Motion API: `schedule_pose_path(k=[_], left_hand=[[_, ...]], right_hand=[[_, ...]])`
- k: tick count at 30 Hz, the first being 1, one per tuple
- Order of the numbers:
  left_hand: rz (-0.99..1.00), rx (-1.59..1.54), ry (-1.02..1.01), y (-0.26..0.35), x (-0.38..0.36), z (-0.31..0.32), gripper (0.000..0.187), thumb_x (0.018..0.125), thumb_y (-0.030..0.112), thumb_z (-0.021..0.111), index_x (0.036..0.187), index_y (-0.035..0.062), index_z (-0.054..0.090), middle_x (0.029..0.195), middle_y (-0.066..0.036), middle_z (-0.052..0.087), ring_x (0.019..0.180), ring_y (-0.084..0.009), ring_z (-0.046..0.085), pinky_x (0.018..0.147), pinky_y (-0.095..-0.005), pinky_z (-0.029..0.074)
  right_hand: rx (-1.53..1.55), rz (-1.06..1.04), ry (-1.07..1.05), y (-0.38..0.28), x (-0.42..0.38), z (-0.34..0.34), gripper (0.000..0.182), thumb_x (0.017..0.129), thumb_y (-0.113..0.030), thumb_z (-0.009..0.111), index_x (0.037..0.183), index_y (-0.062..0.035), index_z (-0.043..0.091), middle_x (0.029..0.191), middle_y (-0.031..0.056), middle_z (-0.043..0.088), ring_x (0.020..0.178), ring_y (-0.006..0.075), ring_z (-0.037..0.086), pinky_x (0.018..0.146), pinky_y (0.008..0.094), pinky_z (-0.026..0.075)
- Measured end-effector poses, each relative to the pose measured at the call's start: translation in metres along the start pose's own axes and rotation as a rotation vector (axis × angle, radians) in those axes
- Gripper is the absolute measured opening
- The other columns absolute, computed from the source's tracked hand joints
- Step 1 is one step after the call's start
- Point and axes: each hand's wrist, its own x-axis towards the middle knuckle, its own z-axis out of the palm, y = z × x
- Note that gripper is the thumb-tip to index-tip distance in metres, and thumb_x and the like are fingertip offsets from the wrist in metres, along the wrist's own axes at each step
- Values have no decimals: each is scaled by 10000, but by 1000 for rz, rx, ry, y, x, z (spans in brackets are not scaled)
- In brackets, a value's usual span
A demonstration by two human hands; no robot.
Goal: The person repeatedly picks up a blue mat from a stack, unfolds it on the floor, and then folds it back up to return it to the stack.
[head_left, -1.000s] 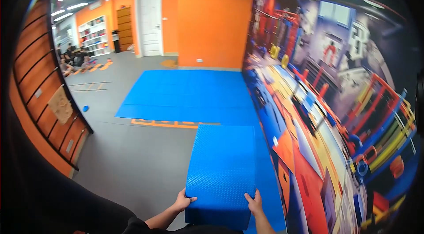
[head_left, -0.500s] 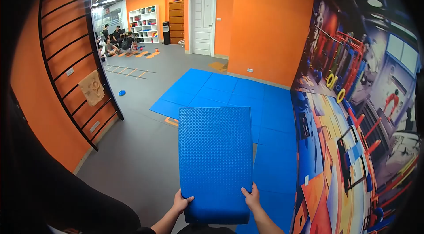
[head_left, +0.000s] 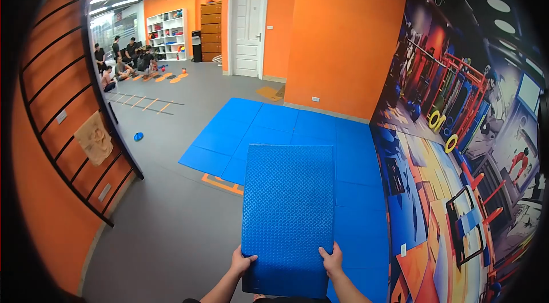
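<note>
A blue foam mat (head_left: 289, 206) with a raised textured surface is held up in front of me, its far end tilted away. My left hand (head_left: 242, 260) grips its left edge near the bottom, the thumb lying on top. On the opposite edge, at about the same height, my right hand (head_left: 331, 259) is closed the same way. The fingers of both hands are hidden beneath the mat. Beyond it, flat blue floor mats (head_left: 229, 126) lie joined together, partly covered from view by the one I hold.
Black wall bars (head_left: 68, 97) with a towel (head_left: 94, 138) stand at left. A blue cone (head_left: 138, 136) and an agility ladder (head_left: 146, 104) lie on the grey floor. Several people (head_left: 128, 57) gather far left near a white shelf (head_left: 166, 34). A mural wall (head_left: 452, 160) borders the right.
The held mat has shifted slightly right in view, with both hands still on it. My view has moved, so the wall bars and door sit further left; more people show at far left.
</note>
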Motion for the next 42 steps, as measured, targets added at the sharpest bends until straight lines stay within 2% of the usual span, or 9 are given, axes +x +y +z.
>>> schedule_pose_path(k=[6,14,18,25,27,29,31,38,42], left_hand=[[89,9,-3,17,97,11,507,751,-147,686,1209,14,539,1077,-93,659,985,-195,635,910,-351,500],[248,-2,3,112,226,37,639,752,-148,672,1329,6,444,1194,-112,605,1093,-206,592,969,-362,466],[428,20,-22,141,296,46,790,764,-89,697,1457,30,338,1306,-157,548,1202,-241,534,1039,-373,407],[584,411,-116,162,409,70,891,779,31,747,1519,146,265,1405,-208,489,1301,-300,475,1071,-356,376],[495,442,-237,162,440,73,871,797,87,748,1519,159,267,1392,-194,503,1293,-335,481,1047,-366,398],[529,448,-309,164,478,79,795,804,111,748,1486,137,341,1359,-198,532,1268,-332,504,1026,-384,416],[465,409,-452,148,506,74,745,800,119,756,1453,109,396,1342,-198,545,1259,-333,511,1029,-387,415],[518,348,-710,159,524,95,526,734,-24,725,1228,-43,544,1135,-187,631,1061,-278,607,959,-376,456],[527,309,-940,154,514,102,596,740,-14,735,1280,-49,486,1150,-186,611,1095,-274,585,981,-374,437]], right_hand=[[262,104,-80,0,89,25,398,834,21,673,1213,13,554,1076,91,658,949,179,628,850,330,509],[875,300,-478,-16,269,58,438,966,-239,384,1291,23,517,1241,147,605,1112,264,581,1015,397,419],[911,222,-563,-15,335,72,408,981,-144,363,1311,59,488,1291,165,578,1216,268,530,1034,384,411],[821,263,-142,14,352,84,456,970,-180,528,1378,-1,433,1361,149,520,1234,293,499,1078,439,381],[821,306,-93,28,330,83,431,997,-176,465,1395,-16,417,1395,141,491,1275,301,461,1105,453,351],[823,312,-36,21,343,101,412,1024,-172,402,1412,-32,400,1429,133,462,1317,308,423,1132,467,321],[867,477,207,24,302,111,444,980,-139,493,1402,-28,412,1373,140,520,1216,285,527,1026,441,443],[939,270,352,-22,212,187,389,975,-126,494,1349,-23,467,1252,103,597,1142,232,579,964,401,474],[998,122,520,-6,155,216,415,968,-120,517,1374,-55,466,1234,83,605,1118,213,591,919,369,497]])
